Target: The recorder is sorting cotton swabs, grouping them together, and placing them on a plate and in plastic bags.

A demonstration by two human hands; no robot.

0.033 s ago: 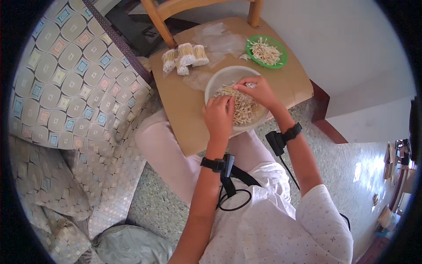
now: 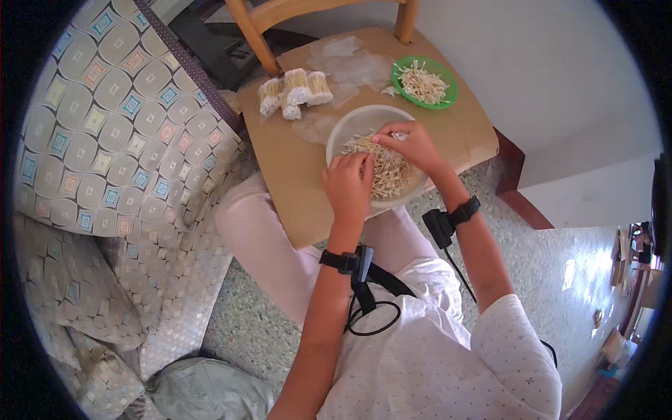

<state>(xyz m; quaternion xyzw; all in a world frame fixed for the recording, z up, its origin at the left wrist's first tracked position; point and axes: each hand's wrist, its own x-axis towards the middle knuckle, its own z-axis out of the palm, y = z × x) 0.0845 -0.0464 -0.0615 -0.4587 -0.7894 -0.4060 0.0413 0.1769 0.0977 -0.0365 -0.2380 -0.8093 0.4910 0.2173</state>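
Observation:
A round whitish bowl full of loose cotton swabs stands at the front of a cardboard-covered chair seat, close to my knees. My right hand reaches over its right side, closed, with the white tips of several cotton swabs showing at its fingers. My left hand lies over the left rim with its fingers curled down toward the swabs. Whatever those left fingers pinch, if anything, is hidden under the hand. Thumb and fingertips of both hands are near each other but apart.
Behind the bowl, a green dish holds more swabs. Bundled swabs in clear packs sit at the seat's back left, beside clear plastic bags. The wooden chair back rises beyond. Patterned fabric hangs at left; a white wall stands right.

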